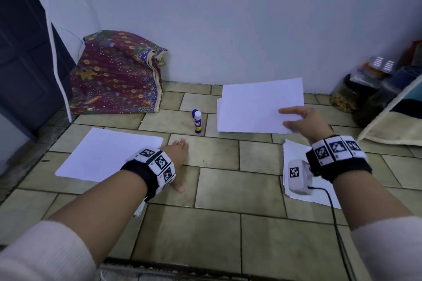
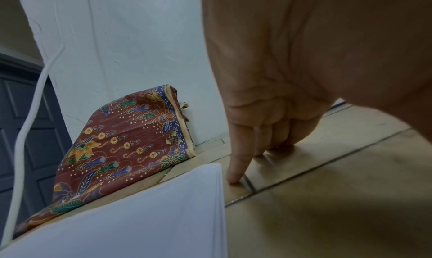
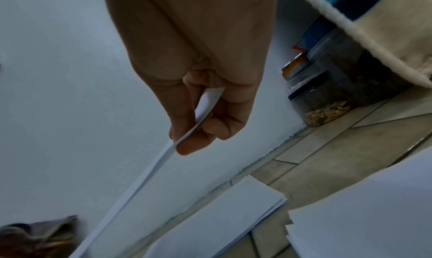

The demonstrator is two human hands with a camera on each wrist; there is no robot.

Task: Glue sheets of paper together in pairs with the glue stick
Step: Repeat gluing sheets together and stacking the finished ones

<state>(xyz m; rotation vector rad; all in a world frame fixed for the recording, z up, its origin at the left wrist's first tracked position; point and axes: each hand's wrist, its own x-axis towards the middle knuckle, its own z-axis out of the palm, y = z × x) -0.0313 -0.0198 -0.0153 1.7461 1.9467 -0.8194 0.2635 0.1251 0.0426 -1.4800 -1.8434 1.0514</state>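
A blue-and-white glue stick stands capped on the tiled floor, between the two hands and touched by neither. My right hand pinches the near edge of a white sheet between thumb and fingers and holds it above a paper stack by the wall. In the right wrist view the held sheet shows edge-on. Another paper stack lies under my right wrist. My left hand rests open on the tiles, with its fingertips just right of a white sheet lying flat.
A patterned cloth bundle leans on the wall at the back left, beside a dark door and a white cable. Jars and a cream cushion crowd the right side. Bare tiles lie between my hands.
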